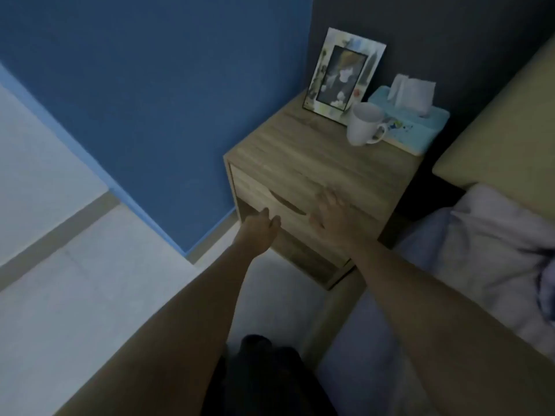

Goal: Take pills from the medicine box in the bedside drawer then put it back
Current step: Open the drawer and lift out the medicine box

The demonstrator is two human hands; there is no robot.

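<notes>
A wooden bedside table [303,151] stands against the blue wall. Its drawer [255,190] is closed, with a dark curved handle slot in the front. My left hand [259,228] is at the lower left of the drawer front, fingers loosely curled and holding nothing. My right hand [332,213] lies flat against the drawer front just right of the slot, fingers spread. No medicine box is in sight; the drawer's inside is hidden.
On the tabletop stand a picture frame [342,76], a white mug [365,124] and a teal tissue box [411,121]. A bed with a pale pillow [495,250] and beige headboard lies at the right. Light floor is at the left.
</notes>
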